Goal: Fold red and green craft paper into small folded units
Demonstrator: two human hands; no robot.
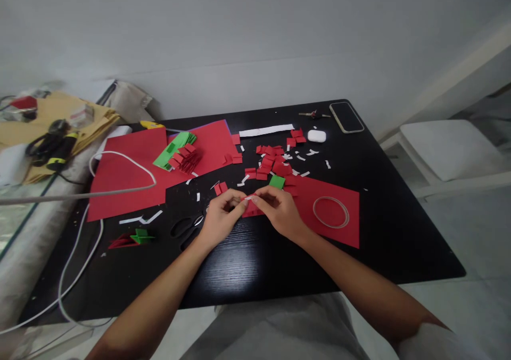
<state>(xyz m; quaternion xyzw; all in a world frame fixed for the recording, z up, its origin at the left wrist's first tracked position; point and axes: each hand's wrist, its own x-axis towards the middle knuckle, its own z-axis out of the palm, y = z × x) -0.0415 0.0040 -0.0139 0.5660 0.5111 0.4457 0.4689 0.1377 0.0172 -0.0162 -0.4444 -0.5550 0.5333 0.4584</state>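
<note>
My left hand (222, 215) and my right hand (279, 209) meet at the middle of the black table (255, 267). Both pinch a small red paper piece (252, 206) with a thin white strip along its top. Beyond my fingers lies a heap of small folded red paper pieces (271, 162) with a green folded piece (277, 181) among them. Black-handled scissors (187, 227) lie just left of my left hand.
Large red paper sheets (128, 174) with a green stack (174, 148) sit at the left, another red sheet (335, 200) with a tape ring (331, 212) at the right. A phone (346, 116), white earbud case (316, 136), keys (313, 115) and a white cable (80, 264) are around.
</note>
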